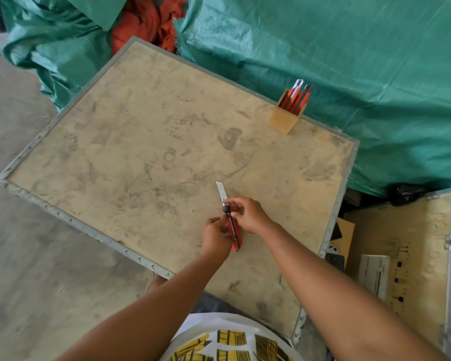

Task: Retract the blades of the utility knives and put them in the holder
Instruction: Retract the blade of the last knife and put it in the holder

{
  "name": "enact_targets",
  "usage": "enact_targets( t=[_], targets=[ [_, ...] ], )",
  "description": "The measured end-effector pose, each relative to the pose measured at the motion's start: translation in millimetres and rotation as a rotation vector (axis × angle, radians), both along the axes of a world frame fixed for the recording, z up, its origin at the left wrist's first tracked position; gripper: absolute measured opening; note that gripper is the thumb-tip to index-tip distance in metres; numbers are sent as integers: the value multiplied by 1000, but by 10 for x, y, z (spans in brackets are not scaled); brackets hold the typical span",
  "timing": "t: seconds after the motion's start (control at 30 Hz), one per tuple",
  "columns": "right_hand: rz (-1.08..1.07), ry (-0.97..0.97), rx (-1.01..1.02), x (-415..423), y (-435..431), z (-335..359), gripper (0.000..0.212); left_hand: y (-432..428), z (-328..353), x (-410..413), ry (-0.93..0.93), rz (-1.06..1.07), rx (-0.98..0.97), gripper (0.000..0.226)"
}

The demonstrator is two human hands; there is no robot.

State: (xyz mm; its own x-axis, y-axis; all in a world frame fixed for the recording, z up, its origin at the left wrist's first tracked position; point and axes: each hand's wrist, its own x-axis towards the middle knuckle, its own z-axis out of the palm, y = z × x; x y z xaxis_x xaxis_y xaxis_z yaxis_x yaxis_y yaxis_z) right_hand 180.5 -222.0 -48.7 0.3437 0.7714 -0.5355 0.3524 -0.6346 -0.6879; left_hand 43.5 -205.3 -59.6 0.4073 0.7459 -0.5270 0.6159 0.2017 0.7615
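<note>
Red-handled utility knives (296, 99) already stand in the wooden holder (284, 119) at the far right corner of the board, several of them bunched together with their metal ends up; how many exactly is hard to count, and whether each has its blade fully drawn in cannot be told at this size. That part of the job looks done.

One knife is left in view. This red utility knife (233, 229) is held just above the dusty plywood tabletop (146, 142), near its front edge and well apart from the holder. Its blade (221, 191) is out, a long bare strip of steel pointing away from the person, so the retracting step for this knife is not yet finished.

Both hands are on it. The left hand (215, 237) has its fingers curled closed around the lower part of the red handle, steadying it. The right hand (248, 214) is pinched shut at the upper end of the handle, thumb and fingertips by the black knob (226, 209) that sits where the blade leaves the body. By my reading this knob is the lock or slider, and the person is at the point of loosening it so the blade can slide back.

No other loose knives show on the tabletop, so this appears to be the last. What remains, as I judge it: draw the blade in, then carry the knife across to the holder and drop it in beside the others.
</note>
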Motion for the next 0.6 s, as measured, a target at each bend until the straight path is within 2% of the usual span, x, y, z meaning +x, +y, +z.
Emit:
enact_targets(
  t=[0.07, 0.17, 0.23, 0.4, 0.6],
  targets=[
    [-70, 9, 26, 10, -29, 28, 43, 34, 46, -12, -36, -32, -23, 39],
    [-182, 8, 92, 49, -59, 126, 41, 148, 221, -40, -198, 1, -246, 61],
    [-230, 34, 136, 69, -71, 232, 39, 252, 324, -80, -246, -33, -300, 67],
    [-403, 152, 266, 46, -69, 568, 32, 479, 667, -234, -297, -131, -269, 60],
    [-392, 142, 385, -149, 39, 942, 18, 778, 1084, -449, -406, -167, -236, 49]
  ],
)
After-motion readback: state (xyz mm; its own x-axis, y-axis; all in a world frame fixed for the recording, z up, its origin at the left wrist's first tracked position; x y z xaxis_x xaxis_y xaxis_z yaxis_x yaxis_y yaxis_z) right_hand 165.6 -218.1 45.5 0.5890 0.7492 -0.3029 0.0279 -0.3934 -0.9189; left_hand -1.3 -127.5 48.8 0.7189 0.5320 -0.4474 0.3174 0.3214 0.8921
